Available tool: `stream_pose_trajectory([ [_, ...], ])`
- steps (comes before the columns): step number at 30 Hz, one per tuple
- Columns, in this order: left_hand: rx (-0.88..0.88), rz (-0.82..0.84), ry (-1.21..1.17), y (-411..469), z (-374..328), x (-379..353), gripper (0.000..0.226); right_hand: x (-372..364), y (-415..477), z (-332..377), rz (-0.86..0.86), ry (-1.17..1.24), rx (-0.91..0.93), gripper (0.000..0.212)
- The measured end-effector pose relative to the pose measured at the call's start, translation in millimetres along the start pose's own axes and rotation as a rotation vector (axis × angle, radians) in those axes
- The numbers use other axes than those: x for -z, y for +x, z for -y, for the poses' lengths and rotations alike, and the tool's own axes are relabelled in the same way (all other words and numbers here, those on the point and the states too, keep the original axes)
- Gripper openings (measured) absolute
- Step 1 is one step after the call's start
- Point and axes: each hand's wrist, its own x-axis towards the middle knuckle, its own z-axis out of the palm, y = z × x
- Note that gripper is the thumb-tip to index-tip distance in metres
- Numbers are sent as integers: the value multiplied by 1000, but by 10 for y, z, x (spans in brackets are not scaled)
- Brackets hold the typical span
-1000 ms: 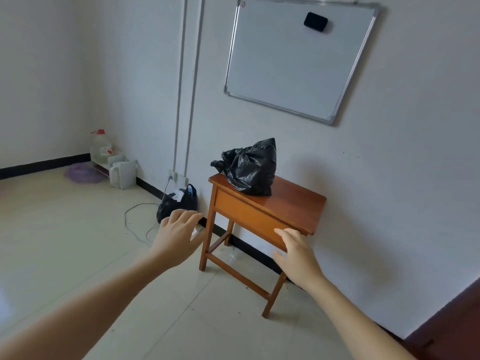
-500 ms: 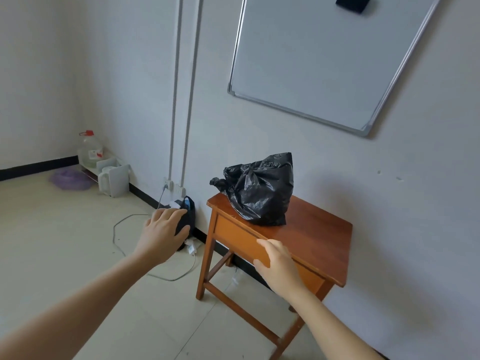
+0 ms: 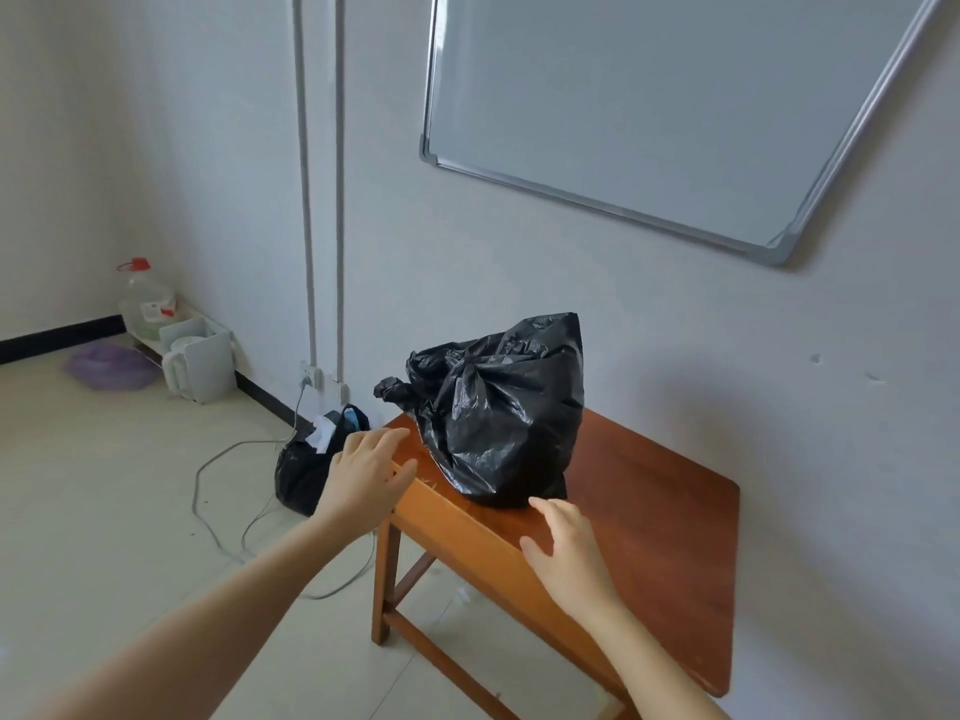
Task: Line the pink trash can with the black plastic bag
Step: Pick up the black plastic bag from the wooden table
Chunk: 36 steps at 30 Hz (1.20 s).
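The black plastic bag (image 3: 501,410), bulging and knotted at its top, sits on the wooden table (image 3: 649,517) against the wall. Both hands reach toward it, empty, with fingers spread loose. The left hand (image 3: 366,478) hovers at the table's corner, at about eight o'clock from the bag; whether it touches the wood cannot be told. The right hand (image 3: 566,556) hangs over the tabletop at about six o'clock, fingertips just short of the bag's base. A whiteboard (image 3: 649,106) hangs above.
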Motion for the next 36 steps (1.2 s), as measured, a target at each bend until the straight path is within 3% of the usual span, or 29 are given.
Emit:
stream_pose_trajectory([
  [6,111,28,-77,500,-158,-356,46,-119,588,-199,-46,-149,145,47],
  [10,175,42,-91,796,-79,-534,52,-264,905,-153,-86,-326,244,62],
  [16,-2,-57,-130,1670,-65,-590,68,-312,1498,17,-138,-527,236,76],
  [22,-216,226,57,2379,23,-635,85,-215,1950,2,-124,-671,140,93],
  [26,-266,390,169,2514,186,-807,65,-228,2157,-89,-131,-682,79,106],
  [29,-240,469,123,2483,382,-942,63,-271,2269,-182,-115,-692,8,116],
  [31,-225,507,123,2467,501,-1022,66,-267,2364,-203,-11,-715,-29,118],
  [34,-200,523,211,2463,641,-1122,79,-293,2460,-295,239,-704,-116,98],
  [36,-170,527,267,2463,718,-1166,86,-292,2529,-343,291,-717,-174,92],
])
